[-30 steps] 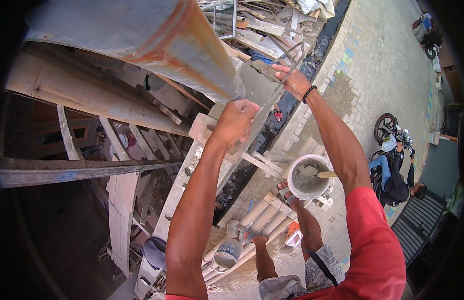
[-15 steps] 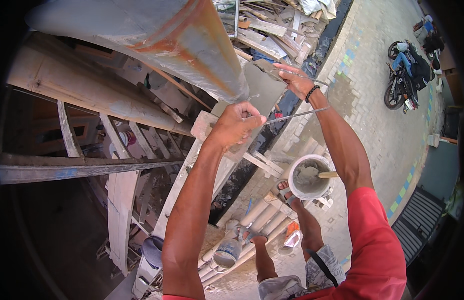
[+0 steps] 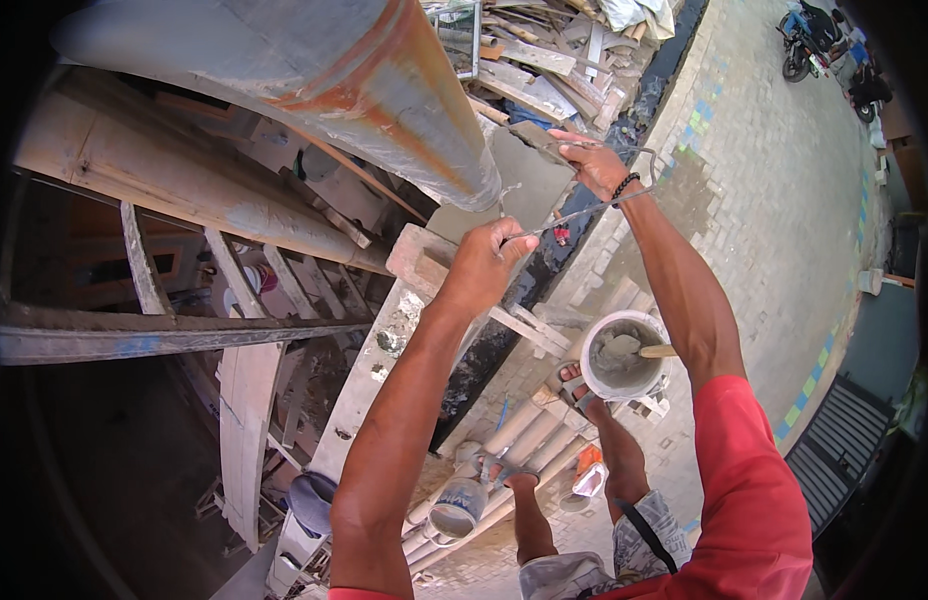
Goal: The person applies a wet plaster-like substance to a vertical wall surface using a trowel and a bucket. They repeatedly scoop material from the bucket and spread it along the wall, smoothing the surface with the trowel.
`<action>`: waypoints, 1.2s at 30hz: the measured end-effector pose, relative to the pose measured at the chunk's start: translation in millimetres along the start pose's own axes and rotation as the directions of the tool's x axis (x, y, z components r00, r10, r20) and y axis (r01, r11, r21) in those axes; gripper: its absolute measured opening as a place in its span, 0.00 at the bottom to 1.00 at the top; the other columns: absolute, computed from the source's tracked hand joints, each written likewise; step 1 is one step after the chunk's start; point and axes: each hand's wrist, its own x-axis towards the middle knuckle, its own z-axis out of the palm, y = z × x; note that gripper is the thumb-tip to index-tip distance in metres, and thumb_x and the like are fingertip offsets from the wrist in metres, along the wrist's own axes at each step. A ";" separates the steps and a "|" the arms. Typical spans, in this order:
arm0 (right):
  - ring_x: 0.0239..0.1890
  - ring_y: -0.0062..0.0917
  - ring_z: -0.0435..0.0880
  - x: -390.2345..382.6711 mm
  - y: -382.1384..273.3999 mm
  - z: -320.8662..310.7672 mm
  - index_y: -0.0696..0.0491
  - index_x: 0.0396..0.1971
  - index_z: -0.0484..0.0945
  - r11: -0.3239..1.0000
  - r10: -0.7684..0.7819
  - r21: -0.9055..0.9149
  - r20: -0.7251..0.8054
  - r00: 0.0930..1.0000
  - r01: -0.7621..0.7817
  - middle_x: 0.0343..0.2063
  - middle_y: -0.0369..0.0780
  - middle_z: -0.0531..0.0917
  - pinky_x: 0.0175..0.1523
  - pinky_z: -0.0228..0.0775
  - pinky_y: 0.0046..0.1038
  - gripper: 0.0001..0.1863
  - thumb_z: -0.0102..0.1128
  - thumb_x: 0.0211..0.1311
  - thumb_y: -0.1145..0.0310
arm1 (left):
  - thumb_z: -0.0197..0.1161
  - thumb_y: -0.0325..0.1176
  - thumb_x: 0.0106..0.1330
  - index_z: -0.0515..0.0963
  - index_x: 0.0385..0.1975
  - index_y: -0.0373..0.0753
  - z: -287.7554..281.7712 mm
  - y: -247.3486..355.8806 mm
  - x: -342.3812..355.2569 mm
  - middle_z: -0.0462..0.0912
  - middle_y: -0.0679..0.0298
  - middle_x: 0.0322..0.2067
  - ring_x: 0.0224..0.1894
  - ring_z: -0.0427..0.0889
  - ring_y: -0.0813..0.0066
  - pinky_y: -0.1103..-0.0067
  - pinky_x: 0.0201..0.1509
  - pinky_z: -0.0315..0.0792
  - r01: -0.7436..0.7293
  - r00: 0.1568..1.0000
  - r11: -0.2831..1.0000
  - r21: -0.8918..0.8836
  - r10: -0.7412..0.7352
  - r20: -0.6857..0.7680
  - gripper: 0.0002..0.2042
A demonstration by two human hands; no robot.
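Note:
A thin grey metal rod (image 3: 589, 211), bent back on itself, runs between my two hands. My left hand (image 3: 484, 262) pinches one end of it between thumb and fingers, just below the tip of a rust-stained metal pipe (image 3: 404, 110). Farther right and higher, my right hand (image 3: 594, 168), with a dark beaded bracelet (image 3: 626, 187) at the wrist, has its fingers closed around the rod's other arm. Against those fingers lies a flat, cement-smeared piece (image 3: 541, 141); whether I grip it too, I cannot tell. Grey cement surface (image 3: 532, 190) shows beneath the hands.
A white bucket (image 3: 588, 370) of wet cement with a wooden handle (image 3: 658, 351) stands below, near my sandalled feet on bamboo poles (image 3: 529, 432). A wooden ladder-like frame (image 3: 204, 335) lies left. Scrap wood (image 3: 534, 85) is piled beyond; a dark gutter (image 3: 474, 375) runs alongside.
My left hand has shifted slightly down and right with the rod's end. My right hand stays nearly in place. A motorcycle on the street has moved farther off toward the upper right.

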 end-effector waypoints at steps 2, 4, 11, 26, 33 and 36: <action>0.40 0.18 0.76 0.0 -1.1 1.3 0.52 0.53 0.71 1.000 0.014 0.003 0.007 1.000 -0.014 0.40 0.33 0.78 0.47 0.71 0.25 0.19 0.53 0.60 0.73 | 0.58 0.43 0.62 0.71 0.24 0.35 1.1 -0.5 -1.7 0.65 0.71 0.17 0.20 0.64 0.82 0.80 0.26 0.62 0.047 0.999 0.999 -0.025 -0.047 -0.011 0.15; 0.41 0.18 0.75 1.5 -0.8 -3.7 0.52 0.53 0.71 0.999 0.007 -0.053 -0.041 0.999 -0.009 0.40 0.33 0.78 0.47 0.70 0.26 0.19 0.53 0.60 0.72 | 0.57 0.42 0.63 0.71 0.24 0.35 6.4 1.0 -2.6 0.66 0.70 0.16 0.21 0.64 0.81 0.79 0.27 0.62 0.058 0.995 0.998 -0.037 -0.061 -0.079 0.15; 0.44 0.22 0.75 -5.1 -3.5 9.8 0.56 0.52 0.70 0.999 0.032 -0.021 -0.059 0.998 -0.034 0.43 0.37 0.78 0.53 0.66 0.28 0.20 0.54 0.59 0.72 | 0.53 0.41 0.66 0.72 0.23 0.31 1.5 -4.3 -13.7 0.71 0.54 0.32 0.32 0.70 0.66 0.72 0.36 0.65 -0.073 0.933 0.952 0.297 0.171 -0.316 0.17; 0.43 0.22 0.75 -7.9 -6.2 12.6 0.53 0.54 0.70 0.995 0.022 -0.095 -0.125 0.992 -0.034 0.40 0.36 0.77 0.49 0.68 0.29 0.20 0.51 0.61 0.72 | 0.54 0.38 0.63 0.75 0.28 0.34 -6.4 -12.0 -16.8 0.77 0.61 0.36 0.38 0.67 0.59 0.67 0.47 0.59 -0.233 0.900 0.894 0.382 0.347 -0.263 0.12; 0.43 0.21 0.75 -0.4 -2.1 -1.3 0.55 0.54 0.69 0.993 0.007 -0.115 -0.104 0.995 -0.019 0.41 0.35 0.77 0.49 0.68 0.29 0.20 0.51 0.60 0.71 | 0.57 0.38 0.61 0.76 0.27 0.34 -11.5 -13.2 -18.5 0.77 0.61 0.33 0.42 0.67 0.60 0.66 0.53 0.53 -0.257 0.900 0.870 0.422 0.375 -0.225 0.11; 0.43 0.21 0.75 -1.0 -2.8 3.2 0.55 0.53 0.69 0.991 0.019 -0.131 -0.090 0.996 -0.031 0.41 0.35 0.77 0.49 0.68 0.29 0.20 0.52 0.60 0.71 | 0.59 0.37 0.60 0.76 0.25 0.34 -15.7 -21.7 -18.4 0.77 0.61 0.32 0.45 0.69 0.62 0.66 0.56 0.52 -0.297 0.875 0.829 0.475 0.435 -0.214 0.11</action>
